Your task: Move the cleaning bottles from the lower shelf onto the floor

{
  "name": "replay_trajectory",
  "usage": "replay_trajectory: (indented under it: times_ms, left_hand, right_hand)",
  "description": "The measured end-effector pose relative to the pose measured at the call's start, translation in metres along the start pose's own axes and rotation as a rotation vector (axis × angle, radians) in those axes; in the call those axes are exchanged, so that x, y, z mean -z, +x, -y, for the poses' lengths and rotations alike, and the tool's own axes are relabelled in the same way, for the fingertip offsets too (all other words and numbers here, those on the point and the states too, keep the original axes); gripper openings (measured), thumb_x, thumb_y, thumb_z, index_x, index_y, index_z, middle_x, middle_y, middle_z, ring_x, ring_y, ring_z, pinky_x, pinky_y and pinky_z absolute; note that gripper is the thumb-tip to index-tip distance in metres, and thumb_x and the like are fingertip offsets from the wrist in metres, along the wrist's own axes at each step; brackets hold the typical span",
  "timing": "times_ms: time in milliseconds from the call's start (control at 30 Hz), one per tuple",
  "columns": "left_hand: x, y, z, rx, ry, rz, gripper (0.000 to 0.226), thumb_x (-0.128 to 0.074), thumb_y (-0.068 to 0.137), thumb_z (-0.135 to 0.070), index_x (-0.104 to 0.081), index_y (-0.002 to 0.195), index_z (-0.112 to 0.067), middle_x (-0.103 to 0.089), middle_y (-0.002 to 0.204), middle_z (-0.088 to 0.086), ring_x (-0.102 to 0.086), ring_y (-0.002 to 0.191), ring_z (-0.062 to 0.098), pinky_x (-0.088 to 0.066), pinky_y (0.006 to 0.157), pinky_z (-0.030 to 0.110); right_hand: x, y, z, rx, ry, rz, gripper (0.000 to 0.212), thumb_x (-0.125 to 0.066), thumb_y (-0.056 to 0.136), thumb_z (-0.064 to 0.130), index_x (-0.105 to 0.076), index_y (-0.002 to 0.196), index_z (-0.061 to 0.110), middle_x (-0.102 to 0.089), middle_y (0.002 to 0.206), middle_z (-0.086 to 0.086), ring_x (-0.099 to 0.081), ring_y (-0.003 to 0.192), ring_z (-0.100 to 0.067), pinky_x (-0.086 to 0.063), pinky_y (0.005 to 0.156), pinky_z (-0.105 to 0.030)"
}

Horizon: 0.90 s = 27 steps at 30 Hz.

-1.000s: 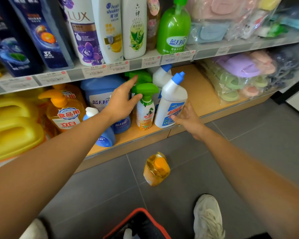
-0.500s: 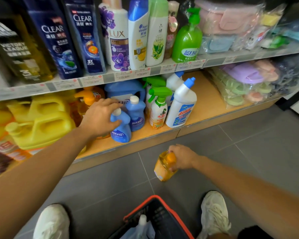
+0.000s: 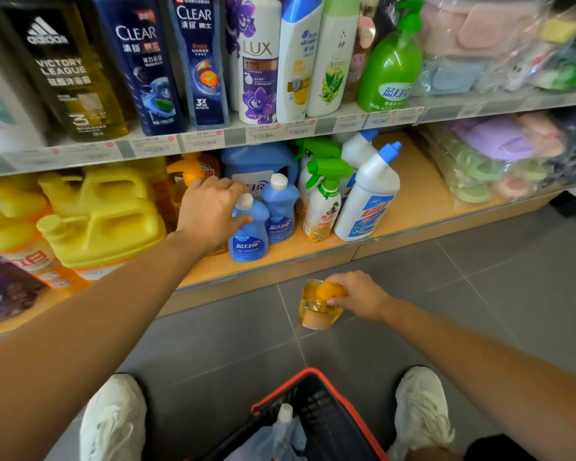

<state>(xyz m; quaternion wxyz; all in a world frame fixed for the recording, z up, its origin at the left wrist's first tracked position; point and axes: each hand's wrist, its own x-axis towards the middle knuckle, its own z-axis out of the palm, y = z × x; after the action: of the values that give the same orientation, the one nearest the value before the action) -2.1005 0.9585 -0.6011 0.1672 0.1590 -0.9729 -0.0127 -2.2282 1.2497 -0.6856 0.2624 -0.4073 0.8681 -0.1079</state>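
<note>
**A:** What do your hands hold?

**B:** Your left hand (image 3: 210, 211) curls round the shoulder of the small blue bottle (image 3: 249, 232), thumb across its front. The bottle stands near the front edge of the lower shelf (image 3: 413, 194). Your right hand (image 3: 359, 296) grips the cap of the orange bottle (image 3: 315, 311), on the floor (image 3: 479, 294) at 5 o'clock from the blue one.

**A:** How will the blue one handle?

**B:** Probably stiff, smooth plastic, full and fairly heavy for 1 hand. Hold it at the shoulder, not the cap. A second blue bottle (image 3: 280, 214) stands just beside it at 2 o'clock, so lift straight up.
</note>
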Motion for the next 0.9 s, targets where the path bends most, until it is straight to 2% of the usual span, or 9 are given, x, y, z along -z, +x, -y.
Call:
replay_trajectory:
  times_ms: [133, 333, 467, 567, 667, 767, 833, 900]
  left_hand:
    - [-0.004, -0.003, -0.002, 0.012, 0.020, -0.013, 0.046, -0.079, 0.083, -0.038, -0.068, 0.118, -0.010, -0.069, 0.105, 0.014, -0.059, 0.099, 0.035, -0.042, 0.085, 0.045]
    - [-0.011, 0.003, -0.003, 0.022, 0.028, -0.030, 0.046, -0.078, 0.085, -0.037, -0.067, 0.119, -0.007, -0.070, 0.107, 0.015, -0.062, 0.098, 0.036, -0.043, 0.083, 0.045]
    - [-0.016, 0.011, -0.005, 0.011, 0.024, -0.059, 0.046, -0.078, 0.085, -0.035, -0.067, 0.122, -0.010, -0.071, 0.109, 0.011, -0.064, 0.097, 0.033, -0.042, 0.081, 0.041]
    - [-0.021, 0.016, -0.005, 0.007, 0.011, -0.080, 0.048, -0.075, 0.087, -0.035, -0.063, 0.128, -0.012, -0.071, 0.112, 0.010, -0.064, 0.098, 0.033, -0.043, 0.082, 0.042]
    - [-0.024, 0.013, -0.004, -0.025, 0.025, -0.083, 0.056, -0.074, 0.089, -0.032, -0.057, 0.138, -0.012, -0.066, 0.131, 0.013, -0.060, 0.117, 0.034, -0.044, 0.094, 0.044]
    - [-0.027, -0.004, -0.001, -0.193, 0.029, -0.171, 0.059, -0.076, 0.085, -0.022, -0.057, 0.138, -0.006, -0.059, 0.140, 0.015, -0.053, 0.131, 0.036, -0.043, 0.105, 0.048]
    - [-0.031, -0.023, 0.003, -0.296, -0.015, -0.211, 0.051, -0.073, 0.088, -0.018, -0.059, 0.135, -0.005, -0.061, 0.135, 0.015, -0.056, 0.124, 0.036, -0.048, 0.098, 0.048]
    - [-0.036, -0.046, 0.006, -0.311, -0.133, -0.143, 0.042, -0.072, 0.091, -0.017, -0.063, 0.130, -0.005, -0.065, 0.125, 0.014, -0.062, 0.111, 0.033, -0.054, 0.086, 0.044]
  right_hand:
    - [-0.010, 0.009, 0.010, 0.080, 0.117, 0.007, 0.023, -0.073, 0.090, 0.026, -0.071, 0.112, 0.020, -0.067, 0.097, 0.006, -0.061, 0.095, -0.013, -0.051, 0.091, -0.037]
    - [-0.016, 0.022, 0.033, 0.170, 0.189, 0.034, 0.036, -0.072, 0.090, 0.020, -0.068, 0.126, 0.020, -0.071, 0.118, -0.001, -0.061, 0.109, -0.014, -0.046, 0.095, -0.027]
    - [-0.024, 0.031, 0.051, 0.192, 0.218, 0.035, 0.038, -0.071, 0.091, 0.018, -0.066, 0.129, 0.018, -0.070, 0.122, -0.004, -0.060, 0.114, -0.018, -0.046, 0.099, -0.031]
    - [-0.029, 0.036, 0.059, 0.232, 0.228, 0.037, 0.036, -0.071, 0.090, 0.018, -0.068, 0.126, 0.017, -0.070, 0.120, -0.004, -0.061, 0.111, -0.016, -0.047, 0.096, -0.030]
    - [-0.027, 0.040, 0.060, 0.249, 0.205, 0.012, 0.032, -0.074, 0.088, 0.021, -0.071, 0.119, 0.018, -0.073, 0.113, -0.001, -0.063, 0.105, -0.014, -0.050, 0.092, -0.031]
    - [-0.026, 0.041, 0.060, 0.234, 0.209, 0.000, 0.030, -0.078, 0.085, 0.023, -0.074, 0.113, 0.017, -0.075, 0.105, -0.002, -0.065, 0.095, -0.012, -0.053, 0.088, -0.032]
    - [-0.026, 0.040, 0.065, 0.233, 0.232, -0.013, 0.026, -0.079, 0.083, 0.024, -0.076, 0.108, 0.017, -0.075, 0.097, 0.001, -0.066, 0.088, -0.010, -0.053, 0.083, -0.029]
    - [-0.024, 0.039, 0.074, 0.269, 0.224, -0.023, 0.018, -0.080, 0.082, 0.025, -0.077, 0.099, 0.018, -0.074, 0.086, 0.006, -0.065, 0.080, -0.006, -0.052, 0.078, -0.028]
